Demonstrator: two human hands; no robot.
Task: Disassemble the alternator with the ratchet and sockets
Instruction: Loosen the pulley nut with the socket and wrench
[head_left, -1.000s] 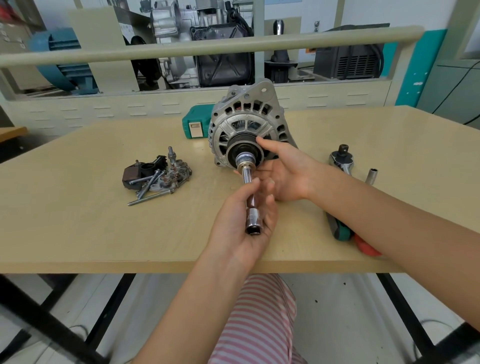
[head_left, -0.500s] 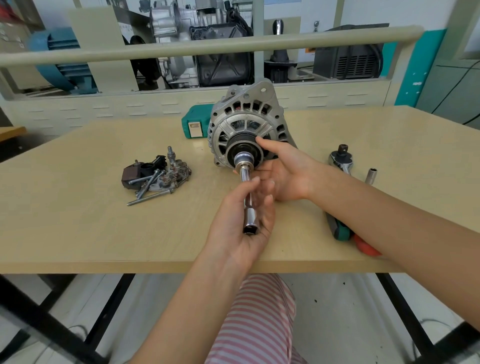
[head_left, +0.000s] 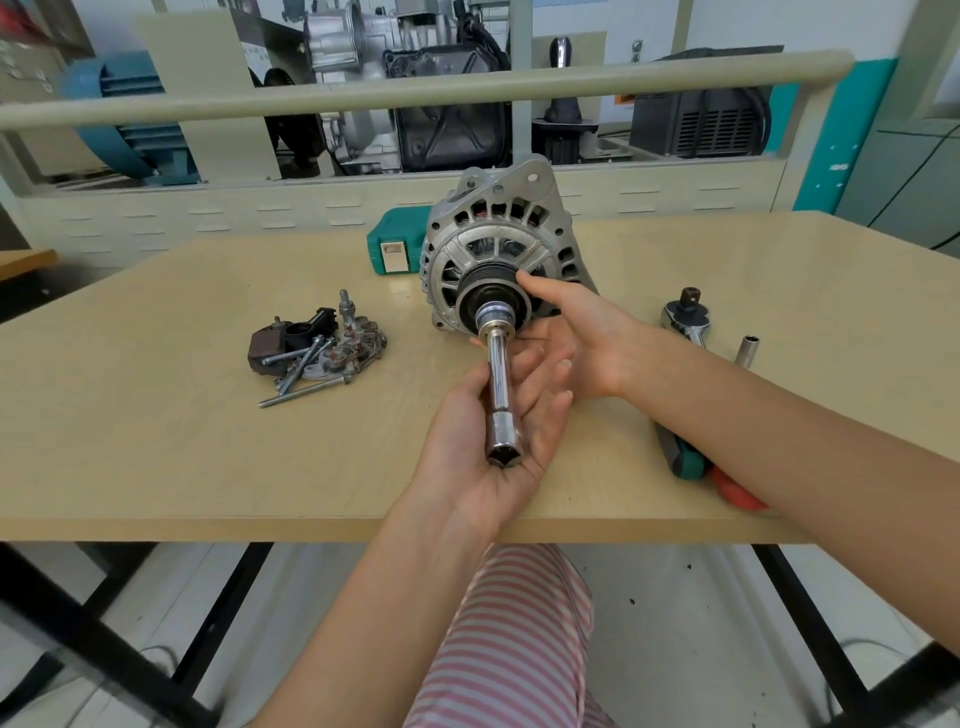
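Note:
The silver alternator (head_left: 498, 234) stands on its edge on the wooden table (head_left: 156, 441), pulley face toward me. A chrome extension bar with a socket (head_left: 500, 387) sits on the pulley nut. My left hand (head_left: 493, 441) cradles the bar's near end, thumb along its side. My right hand (head_left: 576, 343) rests at the pulley's right side, thumb touching the black pulley rim, fingers under it. The ratchet (head_left: 688, 317) lies on the table right of the alternator, untouched.
A pile of removed bolts and parts (head_left: 317, 348) lies left of the alternator. A small loose socket (head_left: 747, 351) and a green and red handle (head_left: 706, 473) lie at the right. A teal case (head_left: 395, 249) sits behind the alternator. A rail and machinery stand beyond.
My left hand has shifted slightly on the bar, thumb sliding up its side. The right hand and alternator stay put.

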